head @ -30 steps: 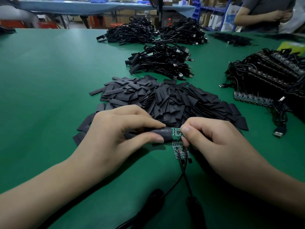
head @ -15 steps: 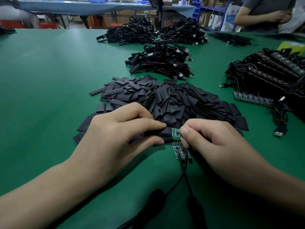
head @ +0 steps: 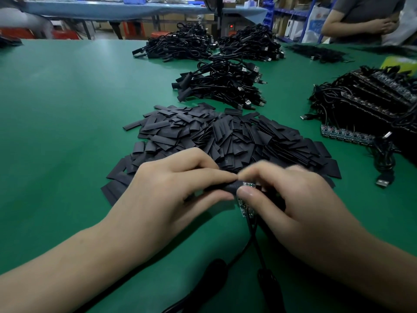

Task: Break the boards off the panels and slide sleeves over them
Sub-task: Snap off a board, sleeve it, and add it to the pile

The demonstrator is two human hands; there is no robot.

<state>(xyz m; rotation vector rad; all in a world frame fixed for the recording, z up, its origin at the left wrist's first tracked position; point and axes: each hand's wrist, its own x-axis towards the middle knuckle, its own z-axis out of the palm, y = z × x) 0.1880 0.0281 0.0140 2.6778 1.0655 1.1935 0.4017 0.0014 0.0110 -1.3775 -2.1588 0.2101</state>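
On the green tabletop (head: 67, 132), just in front of a wide heap of flat black sleeves (head: 225, 136), both forearms reach in with wrists low. The left hand (head: 171, 190) pinches one black sleeve (head: 228, 188) between thumb and curled forefinger. The right hand (head: 293, 195), slightly blurred, pinches the small green board (head: 248, 185) at the sleeve's mouth. Thin black wires (head: 252, 233) trail toward the viewer.

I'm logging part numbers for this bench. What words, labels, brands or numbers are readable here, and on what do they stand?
No text here can be read.
On the small green circuit board pinched by the right hand: markings too small and blurred.
On the black tube sleeve held by the left hand: no print legible.
On the white and blue bag at the far back right: print blurred.
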